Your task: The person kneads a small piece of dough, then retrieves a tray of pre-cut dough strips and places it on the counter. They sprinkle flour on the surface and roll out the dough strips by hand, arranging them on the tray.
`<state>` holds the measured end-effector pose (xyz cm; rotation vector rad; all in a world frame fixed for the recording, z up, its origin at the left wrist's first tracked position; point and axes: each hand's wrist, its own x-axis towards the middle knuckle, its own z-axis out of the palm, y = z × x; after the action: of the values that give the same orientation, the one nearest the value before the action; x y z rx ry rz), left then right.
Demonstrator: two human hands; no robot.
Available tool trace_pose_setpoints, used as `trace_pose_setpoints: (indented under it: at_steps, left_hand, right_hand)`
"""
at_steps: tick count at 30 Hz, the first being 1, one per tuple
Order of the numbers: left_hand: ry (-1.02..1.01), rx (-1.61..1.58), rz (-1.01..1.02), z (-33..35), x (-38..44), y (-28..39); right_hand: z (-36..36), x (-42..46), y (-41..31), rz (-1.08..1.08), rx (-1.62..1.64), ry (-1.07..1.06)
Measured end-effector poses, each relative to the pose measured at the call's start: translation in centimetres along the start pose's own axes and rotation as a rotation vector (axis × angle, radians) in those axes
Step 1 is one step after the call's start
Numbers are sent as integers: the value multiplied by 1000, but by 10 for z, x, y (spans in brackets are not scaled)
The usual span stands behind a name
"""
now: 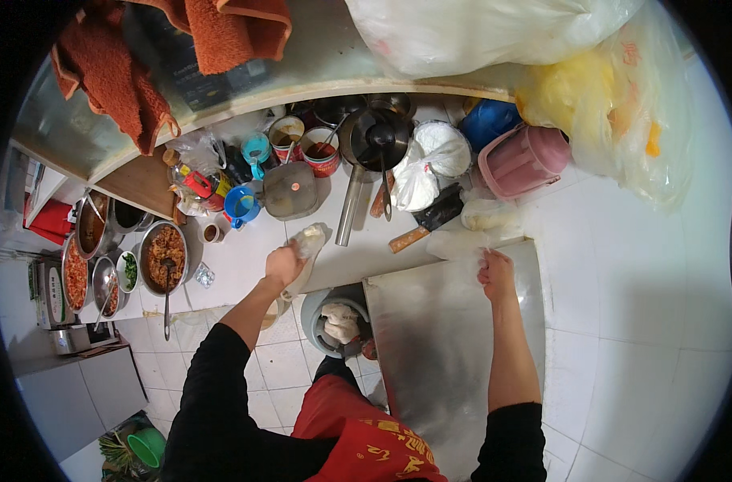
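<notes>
My left hand [286, 264] is closed around a bunched, whitish bundle [310, 240] that looks like thin plastic. Its top sticks out above my fist, and a pale tail hangs over the counter's front edge. Whether anything is inside it, I cannot tell. Over on the right, my right hand [497, 274] pinches a translucent plastic bag or film [453, 245] that stretches left from my fingers. This hand is above the back of a stainless-steel tabletop [438, 361]. A cleaver-like tool with a wooden handle [409, 240] and a black blade cover lies just behind the film.
Behind my hands on the white counter [245, 259] stand a long-handled pot [369, 141], a square lidded container [290, 190], a bag of white powder [415, 184] and a pink bin [525, 159]. Food bowls [164, 256] crowd the left. A shelf [318, 90] overhangs the back; below stands a grey bucket [318, 337].
</notes>
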<state>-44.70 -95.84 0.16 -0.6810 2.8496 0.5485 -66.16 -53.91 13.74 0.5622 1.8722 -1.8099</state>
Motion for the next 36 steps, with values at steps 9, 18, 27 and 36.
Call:
trace_pose_setpoints:
  at_steps: [9,18,27,36]
  left_hand:
    - [452,-604,-204,-13,24,-13]
    - [645,-317,223,-59,-11,59]
    - [290,-102,59,-35,25,123]
    - [116,-128,-148,-56,56,116]
  right_hand:
    - [107,-70,-16,-143,-179,-471]
    - [146,-62,96,-125,-241,-433]
    - [50,-57,154,-241,-308,100]
    - [-65,-98,224,-478,-957,403]
